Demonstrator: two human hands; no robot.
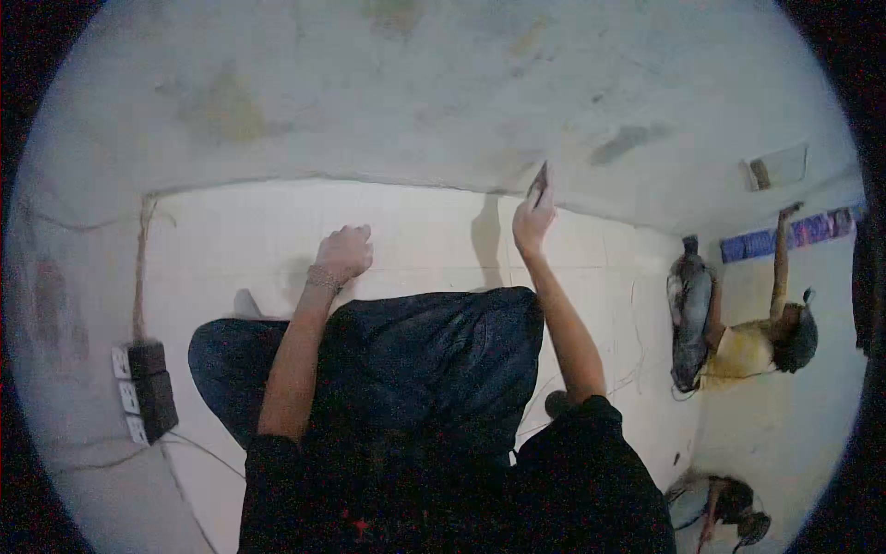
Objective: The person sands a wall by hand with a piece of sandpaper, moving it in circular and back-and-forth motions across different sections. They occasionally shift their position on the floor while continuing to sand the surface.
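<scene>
Dark trousers over my bent knees filled the near view. At far left, one black power strip lay on the white tiled floor against the wall, its cable running up.

My left grip, with one bracelet at the wrist, was balled into a fist on the floor near the wall's foot, holding nothing that I could see. My right grip pinched one dark flat tool by its lower end, the tip raised against the stained wall just above the floor line.

To do this well, I judged that the fist should brace me while the tool was held steady at the wall and worked in short, controlled strokes.

Further right were two other people: one in a yellow top reaching up the wall, and one crouched low.
</scene>
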